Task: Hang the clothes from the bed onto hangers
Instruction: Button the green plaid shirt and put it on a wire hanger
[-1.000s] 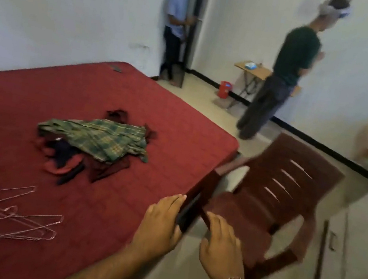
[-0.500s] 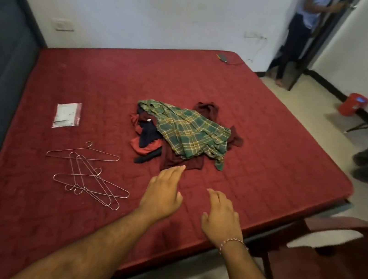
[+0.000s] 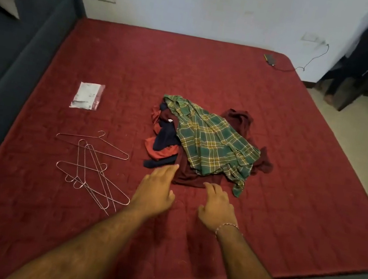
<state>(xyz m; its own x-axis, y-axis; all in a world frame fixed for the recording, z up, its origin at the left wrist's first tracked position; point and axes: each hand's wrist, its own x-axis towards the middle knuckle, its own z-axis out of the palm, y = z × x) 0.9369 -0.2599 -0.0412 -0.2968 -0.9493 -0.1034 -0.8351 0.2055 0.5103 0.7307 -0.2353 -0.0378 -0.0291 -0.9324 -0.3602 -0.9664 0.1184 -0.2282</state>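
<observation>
Both hands have come forward across the bed since half a second ago and now reach the near edge of the clothes pile, while the view has swung left so the chair has almost left the picture. Heaped near the middle of the bed (image 3: 292,180), the pile is topped by a green plaid shirt (image 3: 213,144), with a maroon garment (image 3: 194,177) spread beneath it and showing again at the far right, and a red and navy garment (image 3: 163,141) bunched on the left side. At the pile's near left edge, the left hand (image 3: 155,192) lies palm down with its fingers (image 3: 168,169) straight and together, their tips at the navy cloth; whether they touch it I cannot tell. To its right, the right hand (image 3: 215,207) is also palm down, its fingers loosely spread and holding nothing, with the tips at the hem of the maroon garment, and a thin bracelet (image 3: 227,227) circles its wrist. Left of the hands, several wire hangers (image 3: 91,168) lie crossed over one another on the red cover. Beyond them, a small plastic packet (image 3: 87,96) lies flat. At the bed's far right corner, a phone (image 3: 270,59) lies with a cable running to the wall. A person (image 3: 359,58) stands in the doorway at far right.
</observation>
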